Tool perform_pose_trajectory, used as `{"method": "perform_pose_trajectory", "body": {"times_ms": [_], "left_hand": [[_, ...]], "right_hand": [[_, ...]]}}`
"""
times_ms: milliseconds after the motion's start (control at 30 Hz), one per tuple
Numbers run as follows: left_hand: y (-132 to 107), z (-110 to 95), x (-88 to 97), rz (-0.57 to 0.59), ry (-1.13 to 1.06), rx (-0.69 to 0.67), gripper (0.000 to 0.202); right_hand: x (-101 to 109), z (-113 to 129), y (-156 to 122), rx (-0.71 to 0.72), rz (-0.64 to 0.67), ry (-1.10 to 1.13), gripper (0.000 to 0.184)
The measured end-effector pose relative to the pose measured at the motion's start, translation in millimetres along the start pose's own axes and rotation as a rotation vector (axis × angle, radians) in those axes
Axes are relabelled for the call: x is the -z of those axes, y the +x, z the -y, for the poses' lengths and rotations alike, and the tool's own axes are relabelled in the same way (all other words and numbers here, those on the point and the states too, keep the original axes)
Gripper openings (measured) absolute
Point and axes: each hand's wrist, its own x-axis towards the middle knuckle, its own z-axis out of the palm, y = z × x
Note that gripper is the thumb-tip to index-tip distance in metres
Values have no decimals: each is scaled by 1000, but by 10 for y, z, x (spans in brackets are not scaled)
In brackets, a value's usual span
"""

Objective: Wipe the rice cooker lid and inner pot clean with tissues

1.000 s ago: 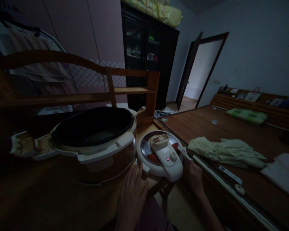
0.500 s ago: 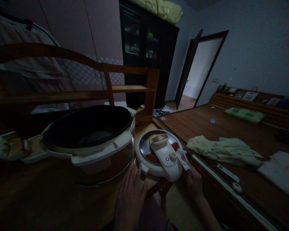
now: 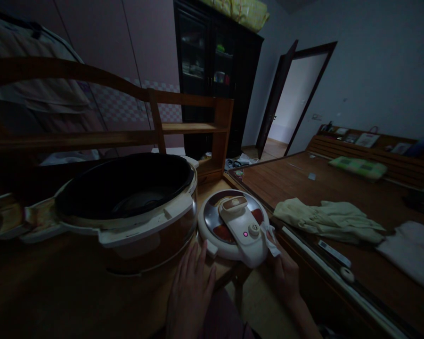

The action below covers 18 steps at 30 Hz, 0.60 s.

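Observation:
A round white pressure cooker lid point(image 3: 226, 254), with a brown-topped handle and a silver and red-brown face, lies on the wooden table. At its right rim my right hand point(image 3: 284, 278) is closed on a white tissue point(image 3: 269, 239), which touches the lid's side. My left hand point(image 3: 192, 287) rests at the near left of the lid, its fingers stretched out and slightly spread, with fingertips by a small white tab on the rim. To the left stands the cooker body point(image 3: 151, 238), uncovered, showing its dark inner pot point(image 3: 134, 188).
Behind the table point(image 3: 212, 190) rises a wooden shelf rail point(image 3: 191, 100). Right of it is a low brown bed surface point(image 3: 286, 174) with a pale green cloth point(image 3: 325, 216), a white remote control point(image 3: 334, 254) and a folded pale cloth point(image 3: 413, 252). A dark cabinet point(image 3: 212, 56) stands behind.
My right hand, with the tissue, has moved slightly down and right along the lid's rim. My left hand and the lid stay nearly where they were.

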Motion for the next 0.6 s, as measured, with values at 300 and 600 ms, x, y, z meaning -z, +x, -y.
{"method": "perform_pose_trajectory", "body": {"times_ms": [300, 600], "left_hand": [[1, 11, -13, -20, -3, -10, 64], [-7, 12, -17, 14, 23, -5, 64]], "right_hand": [[6, 70, 105, -32, 24, -76, 48], [26, 88, 195, -62, 54, -80, 49]]}}
